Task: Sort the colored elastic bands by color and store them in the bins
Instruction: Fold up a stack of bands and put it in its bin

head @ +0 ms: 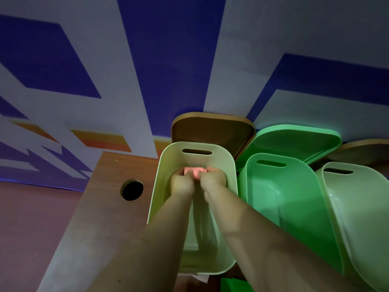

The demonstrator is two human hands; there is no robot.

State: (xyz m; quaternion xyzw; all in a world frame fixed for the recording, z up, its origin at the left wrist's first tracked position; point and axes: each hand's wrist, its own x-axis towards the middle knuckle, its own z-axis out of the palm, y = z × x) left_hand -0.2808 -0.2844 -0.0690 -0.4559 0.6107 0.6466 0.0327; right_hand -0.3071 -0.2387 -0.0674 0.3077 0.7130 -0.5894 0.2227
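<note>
Three bins in a row, lower right of frame. Pale green bin [162, 186], leftmost: both hands deep inside, at frame centre. Left hand [181, 184] and right hand [213, 180] are each curled, gripping a pink elastic band [194, 172] between them near the far wall. Middle green bin [280, 197] and right pale bin [362, 209]: contents not visible. Lids [210, 127] lean behind. Wooden table [94, 207] at lower left.

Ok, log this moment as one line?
left hand + right hand: gripping pink band | place: inside leftmost bin | other bins: no bands visible
</note>
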